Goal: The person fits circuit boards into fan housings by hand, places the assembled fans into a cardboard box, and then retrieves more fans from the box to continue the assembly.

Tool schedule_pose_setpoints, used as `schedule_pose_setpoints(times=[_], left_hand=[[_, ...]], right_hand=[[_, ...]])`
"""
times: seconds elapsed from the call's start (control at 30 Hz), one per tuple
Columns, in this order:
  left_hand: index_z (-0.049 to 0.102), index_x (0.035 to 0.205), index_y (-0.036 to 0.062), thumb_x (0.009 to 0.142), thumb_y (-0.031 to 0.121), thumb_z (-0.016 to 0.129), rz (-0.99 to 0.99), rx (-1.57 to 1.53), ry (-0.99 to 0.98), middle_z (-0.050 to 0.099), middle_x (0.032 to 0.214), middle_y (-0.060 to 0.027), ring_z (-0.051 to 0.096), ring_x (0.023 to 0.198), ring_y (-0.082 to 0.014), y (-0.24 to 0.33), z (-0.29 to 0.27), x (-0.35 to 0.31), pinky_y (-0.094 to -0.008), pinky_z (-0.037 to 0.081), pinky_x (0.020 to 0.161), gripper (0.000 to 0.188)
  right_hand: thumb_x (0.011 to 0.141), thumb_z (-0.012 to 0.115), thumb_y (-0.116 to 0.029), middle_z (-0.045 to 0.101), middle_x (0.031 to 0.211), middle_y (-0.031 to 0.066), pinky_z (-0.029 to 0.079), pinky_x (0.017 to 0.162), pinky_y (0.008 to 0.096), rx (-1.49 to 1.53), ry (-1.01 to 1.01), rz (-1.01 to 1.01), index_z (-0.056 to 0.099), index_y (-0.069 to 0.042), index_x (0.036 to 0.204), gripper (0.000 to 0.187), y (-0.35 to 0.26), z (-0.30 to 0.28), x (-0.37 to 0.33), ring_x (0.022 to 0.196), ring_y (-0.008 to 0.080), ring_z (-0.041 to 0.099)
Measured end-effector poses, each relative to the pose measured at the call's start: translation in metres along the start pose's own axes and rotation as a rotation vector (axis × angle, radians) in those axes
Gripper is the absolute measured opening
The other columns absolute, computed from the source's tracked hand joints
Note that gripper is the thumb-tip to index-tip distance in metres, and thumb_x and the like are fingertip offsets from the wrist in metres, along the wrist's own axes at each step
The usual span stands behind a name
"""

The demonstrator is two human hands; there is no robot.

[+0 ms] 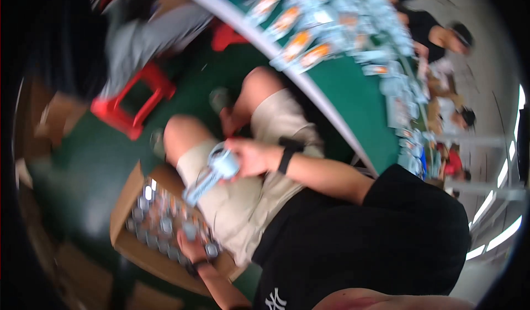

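Observation:
Above my lap, my right hand (251, 156) is closed on a light-blue item (223, 164) with a rounded body and a long flat strip hanging from it. Motion blur hides its exact kind. My left hand (191, 247) reaches into an open cardboard box (122, 213) beside my left leg. Its fingers close around a small pale-grey piece (189, 230), which is too blurred to name. Several similar grey pieces (157, 240) with rounded ends, some beside orange parts, stand in rows inside the box.
A green-topped table (345, 97) with a pale edge curves past my right side, loaded with light-blue and orange packages (298, 45). A red stool (132, 100) stands on the green floor ahead, near another person's grey-clad legs (149, 45). Co-workers (436, 39) sit along the table's far side.

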State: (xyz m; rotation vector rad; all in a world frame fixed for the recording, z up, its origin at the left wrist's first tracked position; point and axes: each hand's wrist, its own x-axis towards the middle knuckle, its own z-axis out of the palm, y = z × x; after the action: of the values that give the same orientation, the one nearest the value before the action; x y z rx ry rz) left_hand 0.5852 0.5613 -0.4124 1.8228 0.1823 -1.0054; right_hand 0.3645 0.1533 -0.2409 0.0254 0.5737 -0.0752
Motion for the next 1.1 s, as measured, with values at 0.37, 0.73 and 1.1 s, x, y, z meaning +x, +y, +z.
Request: schedule_pose_setpoints(times=[0.37, 0.73, 1.1], left_hand=[[0.064, 0.120, 0.0131, 0.074, 0.014, 0.080, 0.248, 1.193, 0.033, 0.055, 0.124, -0.0143, 0.055, 0.119, -0.0395, -0.029, 0.000, 0.001, -0.0529, 0.047, 0.099, 0.049], [0.066, 0.114, 0.0077, 0.077, 0.002, 0.069, 0.238, 1.393, -0.246, 0.056, 0.119, -0.0172, 0.055, 0.116, -0.0387, -0.040, -0.022, -0.005, -0.0521, 0.048, 0.098, 0.038], [0.068, 0.123, 0.0077, 0.080, 0.009, 0.071, 0.059, 1.396, -0.037, 0.065, 0.127, -0.0167, 0.055, 0.127, -0.0369, -0.052, -0.012, 0.034, -0.0500, 0.049, 0.101, 0.044]], right_hand=[[0.094, 0.060, -0.068, 0.063, 0.130, 0.0194, 0.060, 0.079, 0.0423, -0.172, -0.083, 0.047, 0.045, -0.004, 0.149, 0.085, -0.023, 0.005, -0.007, 0.102, 0.0393, 0.069], [0.094, 0.059, -0.070, 0.064, 0.130, 0.0195, 0.060, 0.078, 0.0422, -0.181, -0.052, 0.049, 0.046, -0.004, 0.148, 0.086, -0.021, 0.006, -0.011, 0.101, 0.0394, 0.070], [0.093, 0.058, -0.071, 0.064, 0.132, 0.0191, 0.061, 0.079, 0.0421, -0.177, -0.043, 0.045, 0.046, -0.005, 0.149, 0.087, -0.020, 0.010, -0.009, 0.100, 0.0396, 0.071]])
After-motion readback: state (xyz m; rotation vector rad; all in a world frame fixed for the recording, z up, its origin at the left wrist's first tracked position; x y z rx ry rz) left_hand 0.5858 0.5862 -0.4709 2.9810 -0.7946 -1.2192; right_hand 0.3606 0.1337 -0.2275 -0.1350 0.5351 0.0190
